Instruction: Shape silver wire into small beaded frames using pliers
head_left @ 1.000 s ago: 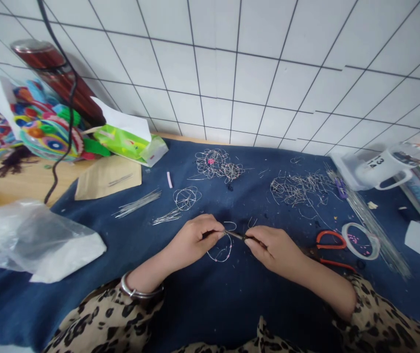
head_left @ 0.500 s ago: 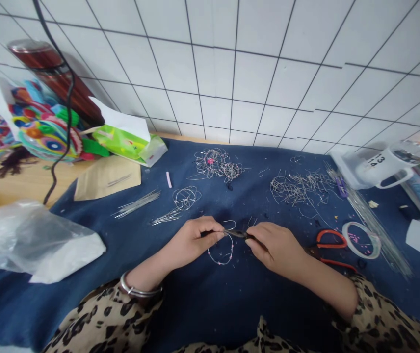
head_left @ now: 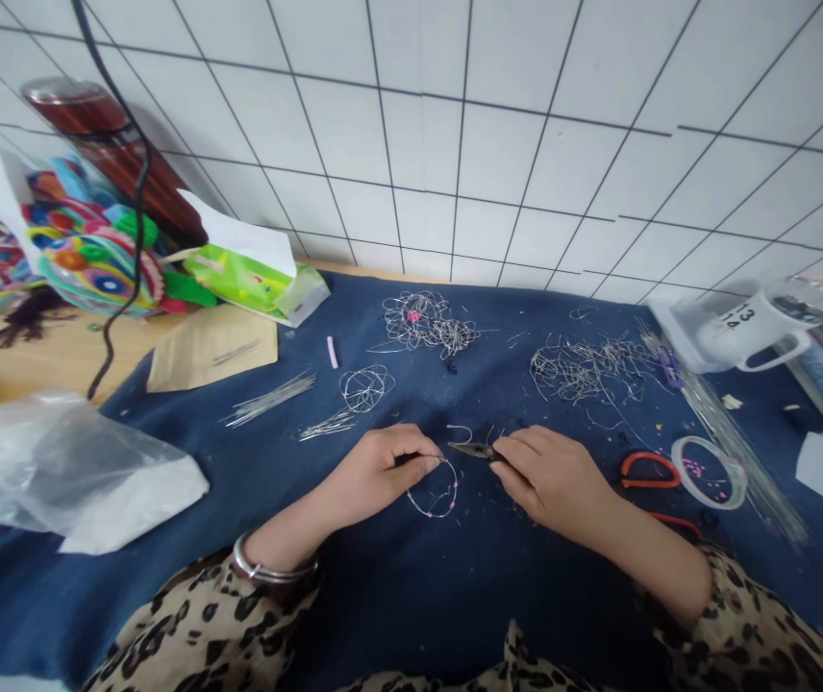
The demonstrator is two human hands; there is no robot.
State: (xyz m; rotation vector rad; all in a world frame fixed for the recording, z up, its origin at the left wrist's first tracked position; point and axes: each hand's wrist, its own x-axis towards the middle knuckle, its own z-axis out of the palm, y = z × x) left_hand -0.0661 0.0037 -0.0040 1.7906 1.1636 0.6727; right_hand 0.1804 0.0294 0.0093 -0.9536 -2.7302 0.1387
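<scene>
My left hand (head_left: 383, 471) pinches the top of a small wire ring (head_left: 433, 498) strung with pink beads, which lies on the dark blue cloth (head_left: 411, 596). My right hand (head_left: 556, 476) is closed round small pliers (head_left: 475, 449) whose dark tips point left, just right of the ring's top. The tips stand slightly apart from the wire. A short bent wire piece (head_left: 459, 430) lies just behind the pliers.
Tangles of wire (head_left: 426, 322) and wire scraps (head_left: 585, 365) lie further back. Straight wire bundles (head_left: 267, 399) sit left. Red-handled scissors (head_left: 646, 471), a tape roll (head_left: 707, 471), a white mug (head_left: 758, 332), a plastic bag (head_left: 58, 471) and a tissue pack (head_left: 253, 274) surround the cloth.
My right hand has drawn the pliers a little to the right and back, off the ring's top. My left hand keeps its pinch on the ring.
</scene>
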